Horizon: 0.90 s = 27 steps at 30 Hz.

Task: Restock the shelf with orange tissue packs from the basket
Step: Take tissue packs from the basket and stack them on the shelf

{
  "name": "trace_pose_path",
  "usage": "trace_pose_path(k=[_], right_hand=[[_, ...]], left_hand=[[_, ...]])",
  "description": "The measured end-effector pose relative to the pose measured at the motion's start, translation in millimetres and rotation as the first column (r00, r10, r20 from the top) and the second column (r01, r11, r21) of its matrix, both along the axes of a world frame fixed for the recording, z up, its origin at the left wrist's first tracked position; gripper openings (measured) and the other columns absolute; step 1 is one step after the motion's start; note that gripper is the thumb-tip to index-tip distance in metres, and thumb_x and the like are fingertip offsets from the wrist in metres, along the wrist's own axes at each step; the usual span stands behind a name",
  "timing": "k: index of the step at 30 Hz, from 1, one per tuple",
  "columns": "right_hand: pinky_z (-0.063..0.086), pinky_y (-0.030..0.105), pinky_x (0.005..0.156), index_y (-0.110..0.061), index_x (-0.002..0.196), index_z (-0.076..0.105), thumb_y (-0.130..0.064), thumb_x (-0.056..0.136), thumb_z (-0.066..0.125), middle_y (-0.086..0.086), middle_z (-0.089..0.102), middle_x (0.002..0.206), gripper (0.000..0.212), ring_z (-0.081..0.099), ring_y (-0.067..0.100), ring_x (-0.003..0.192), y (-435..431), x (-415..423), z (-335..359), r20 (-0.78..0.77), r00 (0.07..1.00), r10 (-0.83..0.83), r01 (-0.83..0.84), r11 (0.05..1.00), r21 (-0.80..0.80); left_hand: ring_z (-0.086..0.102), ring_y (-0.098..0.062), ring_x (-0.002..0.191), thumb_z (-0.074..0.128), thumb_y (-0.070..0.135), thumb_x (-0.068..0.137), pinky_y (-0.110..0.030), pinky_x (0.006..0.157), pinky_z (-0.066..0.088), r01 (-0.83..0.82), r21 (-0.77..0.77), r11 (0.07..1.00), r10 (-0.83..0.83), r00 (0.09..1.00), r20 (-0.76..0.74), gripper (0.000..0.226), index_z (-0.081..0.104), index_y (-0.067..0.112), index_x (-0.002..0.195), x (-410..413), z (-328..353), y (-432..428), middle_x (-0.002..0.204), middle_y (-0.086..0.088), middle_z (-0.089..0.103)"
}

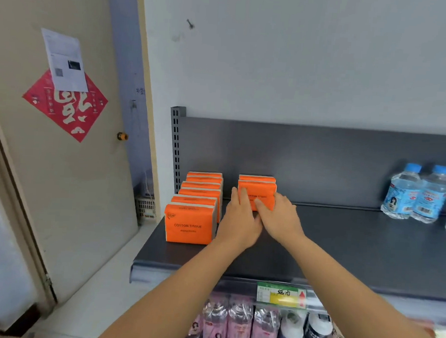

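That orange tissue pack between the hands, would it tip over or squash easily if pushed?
The orange tissue pack stands upright on a narrow edge, so a push up high could probably topple it. It looks soft and plastic-wrapped, likely light and a bit squashy. The left hand and right hand press its sides, probably steadying it.

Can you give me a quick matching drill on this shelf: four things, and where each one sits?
Things:
1. left row of orange tissue packs
2. pack between both hands
3. water bottles
4. green and yellow price tag

Places:
A. right end of the shelf
B. front edge of the shelf
C. left end of the shelf, running front to back
D. near the back panel, second row

Pairs: 1-C, 2-D, 3-A, 4-B
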State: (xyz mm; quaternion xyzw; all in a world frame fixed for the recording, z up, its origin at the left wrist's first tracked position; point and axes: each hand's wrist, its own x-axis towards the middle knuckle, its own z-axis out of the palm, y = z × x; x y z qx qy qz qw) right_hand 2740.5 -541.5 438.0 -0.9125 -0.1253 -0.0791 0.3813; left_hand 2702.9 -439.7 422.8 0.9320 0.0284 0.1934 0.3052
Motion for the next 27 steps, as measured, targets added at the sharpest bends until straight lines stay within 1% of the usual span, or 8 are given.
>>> trace_pose_path(k=[2, 4, 6, 9, 14, 18, 22, 27], right_hand=[[0.031, 0.053, 0.107, -0.01, 0.124, 0.051, -0.054, 0.094, 0.038, 0.014, 0.053, 0.131, 0.055, 0.04, 0.039, 0.128, 4, -25, 2, -0.008, 0.999, -0.047, 0.046, 0.992, -0.114], [0.024, 0.056, 0.11, -0.011, 0.134, 0.043, -0.059, 0.093, 0.035, 0.016, 0.042, 0.143, 0.064, 0.028, 0.041, 0.136, 8, -53, 3, -0.021, 0.996, -0.084, 0.079, 0.981, -0.176], [0.021, 0.059, 0.112, -0.011, 0.144, 0.031, -0.061, 0.092, 0.036, 0.016, 0.027, 0.154, 0.071, 0.013, 0.04, 0.143, 15, -82, 4, -0.017, 0.992, -0.124, 0.118, 0.973, -0.197], [0.018, 0.06, 0.112, -0.014, 0.15, 0.017, -0.061, 0.092, 0.037, 0.013, 0.01, 0.16, 0.077, -0.002, 0.039, 0.146, 28, -122, 1, 0.041, 0.99, -0.136, 0.142, 0.953, -0.268], [0.018, 0.058, 0.114, -0.017, 0.152, 0.018, -0.057, 0.094, 0.038, 0.014, 0.005, 0.16, 0.073, -0.006, 0.038, 0.146, 61, -178, -30, 0.13, 0.991, 0.006, 0.037, 0.945, -0.326], [0.011, 0.051, 0.118, -0.018, 0.152, 0.015, -0.059, 0.094, 0.031, 0.015, 0.001, 0.161, 0.073, -0.007, 0.036, 0.147, 91, -221, -81, 0.176, 0.971, 0.158, -0.052, 0.868, -0.494], [0.009, 0.05, 0.12, -0.021, 0.153, 0.012, -0.058, 0.094, 0.034, 0.011, -0.003, 0.161, 0.072, -0.01, 0.033, 0.147, 116, -255, -141, 0.053, 0.957, 0.287, -0.213, 0.81, -0.547], [0.019, 0.053, 0.117, -0.019, 0.152, 0.014, -0.056, 0.094, 0.039, 0.013, -0.001, 0.161, 0.074, -0.003, 0.036, 0.147, 128, -270, -209, -0.276, 0.921, 0.276, -0.387, 0.737, -0.553]], left_hand=[[0.011, -0.028, 0.147, 0.044, 0.042, 0.095, -0.04, 0.117, 0.017, -0.004, 0.227, 0.974, -0.012, 0.998, 0.067, 0.074, 0.008, 0.01, 0.152, -31, 7, 18, 0.16, -0.015, 0.008], [0.012, -0.028, 0.147, 0.041, 0.053, 0.093, -0.041, 0.117, 0.017, -0.056, 0.423, 0.904, -0.003, 0.991, 0.136, 0.076, 0.013, 0.013, 0.152, -62, 12, 38, 0.161, -0.012, 0.011], [0.014, -0.027, 0.147, 0.037, 0.064, 0.09, -0.043, 0.116, 0.015, -0.128, 0.5, 0.856, 0.041, 0.982, 0.182, 0.08, 0.018, 0.016, 0.151, -91, 15, 60, 0.16, -0.01, 0.014], [0.013, -0.029, 0.147, 0.03, 0.071, 0.088, -0.045, 0.117, 0.012, -0.206, 0.512, 0.834, 0.145, 0.977, 0.157, 0.085, 0.019, 0.016, 0.151, -134, 8, 98, 0.16, -0.012, 0.015], [0.003, -0.03, 0.148, 0.016, 0.08, 0.082, -0.048, 0.118, 0.006, -0.291, 0.525, 0.8, 0.299, 0.952, 0.073, 0.094, 0.007, 0.02, 0.153, -200, -28, 164, 0.161, -0.012, 0.005], [-0.012, -0.031, 0.147, 0.006, 0.086, 0.074, -0.051, 0.117, -0.003, -0.323, 0.498, 0.805, 0.419, 0.904, -0.09, 0.1, -0.009, 0.026, 0.152, -245, -73, 202, 0.16, -0.013, -0.013], [-0.02, -0.032, 0.146, 0.011, 0.083, 0.079, -0.051, 0.116, -0.009, -0.282, 0.517, 0.808, 0.467, 0.842, -0.27, 0.096, -0.015, 0.026, 0.151, -283, -130, 228, 0.157, -0.015, -0.023], [-0.027, -0.033, 0.143, 0.011, 0.08, 0.082, -0.052, 0.115, -0.012, -0.18, 0.543, 0.821, 0.464, 0.765, -0.448, 0.093, -0.024, 0.023, 0.147, -312, -201, 248, 0.154, -0.015, -0.031]])
